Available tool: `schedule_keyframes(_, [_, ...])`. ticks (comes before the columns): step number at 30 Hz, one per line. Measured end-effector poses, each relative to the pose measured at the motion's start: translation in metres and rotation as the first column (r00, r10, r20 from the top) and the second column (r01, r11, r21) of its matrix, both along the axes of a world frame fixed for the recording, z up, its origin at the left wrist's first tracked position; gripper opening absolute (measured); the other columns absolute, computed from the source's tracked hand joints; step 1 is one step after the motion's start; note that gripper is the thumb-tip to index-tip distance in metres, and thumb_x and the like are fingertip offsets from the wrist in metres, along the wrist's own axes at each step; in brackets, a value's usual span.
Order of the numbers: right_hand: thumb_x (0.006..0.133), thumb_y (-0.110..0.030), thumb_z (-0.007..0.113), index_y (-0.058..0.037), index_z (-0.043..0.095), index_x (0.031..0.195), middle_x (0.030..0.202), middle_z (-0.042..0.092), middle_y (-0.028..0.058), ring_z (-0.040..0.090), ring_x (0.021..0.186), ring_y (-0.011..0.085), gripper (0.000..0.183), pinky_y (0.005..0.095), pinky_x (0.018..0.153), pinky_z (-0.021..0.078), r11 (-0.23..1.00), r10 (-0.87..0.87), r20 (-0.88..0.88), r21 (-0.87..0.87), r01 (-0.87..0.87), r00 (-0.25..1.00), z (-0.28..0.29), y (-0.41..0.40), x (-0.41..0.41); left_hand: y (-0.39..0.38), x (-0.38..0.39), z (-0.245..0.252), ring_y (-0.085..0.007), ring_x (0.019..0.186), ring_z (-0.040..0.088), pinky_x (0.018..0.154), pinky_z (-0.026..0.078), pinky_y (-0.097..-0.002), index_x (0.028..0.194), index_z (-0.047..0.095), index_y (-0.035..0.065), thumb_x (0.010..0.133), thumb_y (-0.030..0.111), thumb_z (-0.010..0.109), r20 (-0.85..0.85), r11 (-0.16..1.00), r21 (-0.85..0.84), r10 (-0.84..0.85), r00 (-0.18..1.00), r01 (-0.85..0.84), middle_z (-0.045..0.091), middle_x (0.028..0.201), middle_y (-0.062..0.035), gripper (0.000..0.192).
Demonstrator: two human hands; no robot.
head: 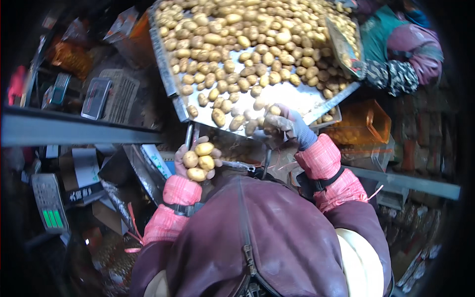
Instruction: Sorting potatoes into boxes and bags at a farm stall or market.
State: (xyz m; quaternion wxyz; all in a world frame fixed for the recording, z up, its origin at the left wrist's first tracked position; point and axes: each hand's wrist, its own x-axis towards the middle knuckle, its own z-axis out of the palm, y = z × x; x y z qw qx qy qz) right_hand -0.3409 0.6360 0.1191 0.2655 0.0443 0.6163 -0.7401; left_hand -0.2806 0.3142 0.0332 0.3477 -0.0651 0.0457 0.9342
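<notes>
My left hand (180, 162), palm up in a pale glove, cradles several small yellow potatoes (203, 162) in front of my jacket. My right hand (287, 124), in a soiled glove with a grey-blue cuff, reaches to the near edge of a pale metal sorting table (285, 98). Its fingers close around a small potato (274, 110); what else lies under them is blurred. Many loose potatoes (237, 78) spread over the table, thickest at the far side. A few potatoes (237, 122) lie by the near edge, left of my right hand.
At the right, a co-worker's patterned sleeve (400, 76) reaches to a flat scoop (343, 50) over the potatoes. An orange crate (376, 117) stands below the table's right corner. Metal bars (81, 128) (412, 182) cross both sides. A scale display (50, 202) stands at left.
</notes>
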Motion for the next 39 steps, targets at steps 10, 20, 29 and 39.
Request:
schedule_keyframes(10, [0.088,-0.027,0.061,-0.0056,0.062,0.096,0.064,0.062,0.0045,0.052,0.043,0.0091,0.023,0.0188,0.036,0.0349,0.778,-0.599,0.091,0.302,0.552,0.795,-0.077,0.148,0.068,-0.005,-0.003,0.003,-0.0469,0.094,0.061,0.055,0.054,-0.0481,0.134,0.046,0.0104,0.09,0.057,0.044,0.046,0.99,-0.118,-0.067,0.997,0.072,0.055,0.116,-0.0319,0.065])
schedule_keyframes(20, [0.089,-0.019,0.057,-0.0067,0.062,0.113,0.094,0.066,0.0114,0.065,0.085,0.0192,0.028,0.0292,0.074,0.0509,0.319,-0.311,-0.675,0.589,0.743,0.669,-0.067,0.158,-0.001,0.007,-0.001,0.004,-0.0484,0.1,0.06,0.059,0.051,-0.0495,0.137,0.045,0.0145,0.088,0.057,0.046,0.089,0.99,-0.115,-0.067,0.994,0.077,0.056,0.12,-0.0288,0.065])
schedule_keyframes(29, [0.087,-0.039,0.055,-0.0162,0.043,0.136,0.132,0.046,0.0178,0.041,0.126,0.0396,0.055,0.0496,0.097,0.0367,0.009,0.563,-0.153,0.984,0.178,0.812,-0.022,0.046,-0.103,0.017,0.002,0.017,-0.0454,0.09,0.063,0.053,0.054,-0.0463,0.13,0.05,0.0094,0.089,0.055,0.045,0.113,0.971,-0.236,0.005,0.994,0.022,0.058,0.112,-0.031,0.061])
schedule_keyframes(39, [0.078,-0.024,0.059,-0.0126,0.058,0.101,0.098,0.058,0.0117,0.059,0.09,0.0325,0.026,0.0437,0.078,0.048,0.436,0.63,-0.564,0.826,0.357,0.534,-0.033,-0.009,-0.11,0.003,0.006,0.013,-0.0454,0.088,0.063,0.05,0.055,-0.0449,0.129,0.05,0.009,0.09,0.056,0.042,0.111,0.946,-0.322,0.087,0.99,-0.047,0.06,0.11,-0.0303,0.061])
